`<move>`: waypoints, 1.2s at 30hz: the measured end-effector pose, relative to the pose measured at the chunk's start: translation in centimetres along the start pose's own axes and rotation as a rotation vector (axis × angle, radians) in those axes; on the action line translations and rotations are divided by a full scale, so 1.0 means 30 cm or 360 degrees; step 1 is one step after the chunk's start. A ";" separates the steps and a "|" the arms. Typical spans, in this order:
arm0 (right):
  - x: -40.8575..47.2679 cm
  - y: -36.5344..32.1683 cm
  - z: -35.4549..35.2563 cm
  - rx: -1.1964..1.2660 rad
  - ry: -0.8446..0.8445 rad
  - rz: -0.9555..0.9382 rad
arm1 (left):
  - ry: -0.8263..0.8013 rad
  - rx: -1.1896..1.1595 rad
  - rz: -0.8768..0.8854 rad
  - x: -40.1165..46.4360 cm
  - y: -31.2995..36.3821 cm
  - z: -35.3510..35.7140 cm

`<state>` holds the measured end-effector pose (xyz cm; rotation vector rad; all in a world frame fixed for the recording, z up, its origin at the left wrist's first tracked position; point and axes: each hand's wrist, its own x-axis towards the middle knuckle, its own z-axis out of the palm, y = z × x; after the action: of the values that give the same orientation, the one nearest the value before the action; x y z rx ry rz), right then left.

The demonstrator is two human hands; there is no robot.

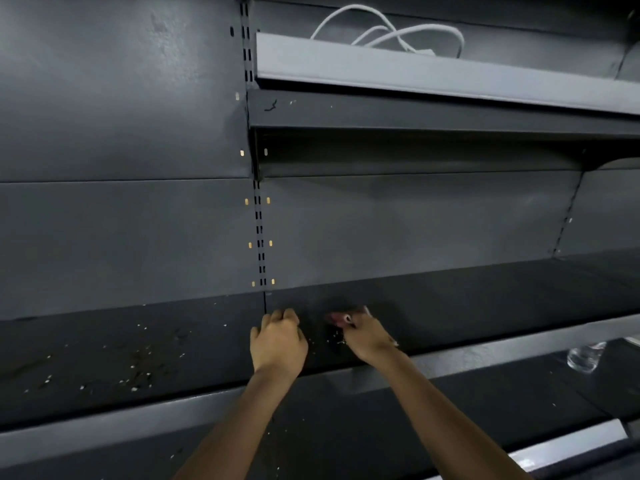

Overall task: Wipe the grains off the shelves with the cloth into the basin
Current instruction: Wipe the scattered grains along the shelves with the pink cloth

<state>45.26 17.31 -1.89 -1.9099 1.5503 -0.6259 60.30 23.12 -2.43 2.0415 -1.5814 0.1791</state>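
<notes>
Grains [142, 367] scattered on our shelf [485, 306] | two hands: left hand [277, 341] curled, grip empty | right hand [367, 336] grips reddish cloth [337, 318] | no basin seen

The right hand [367, 336] covers most of a pinkish thing [337, 318] on the dark shelf [485, 306], too blurred to tell whether it is the cloth. The left hand [278, 341] shows only its back, its fingertips curled out of sight, so whether it holds anything cannot be told. Both forearms are cut off by the bottom edge, a clear object [585, 358] at lower right is too blurred to name, and the white cable [391, 29] on the top shelf is partly hidden behind that shelf's front lip.
</notes>
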 end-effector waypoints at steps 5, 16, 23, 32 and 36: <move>-0.009 -0.041 0.016 0.0249 0.0119 -0.0115 | -0.0046 0.0030 -0.0090 -0.003 -0.089 -0.045; -0.075 -0.046 0.013 -0.0381 0.0050 0.0095 | 0.0019 0.0227 -0.0231 -0.022 -0.264 -0.120; -0.100 -0.185 0.130 0.0002 -0.0046 0.0132 | 0.0049 0.0090 -0.0385 -0.038 -0.382 -0.160; -0.171 -0.499 0.375 0.0323 -0.0283 0.0005 | 0.0129 0.0106 -0.0383 -0.042 -0.385 -0.156; -0.185 -0.554 0.429 0.0445 -0.0253 -0.0050 | 0.0261 0.0057 -0.0457 -0.041 -0.404 -0.142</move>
<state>64.51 27.07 0.65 -1.7311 1.2644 -0.6503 72.11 28.20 -3.42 2.1933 -1.1804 0.2615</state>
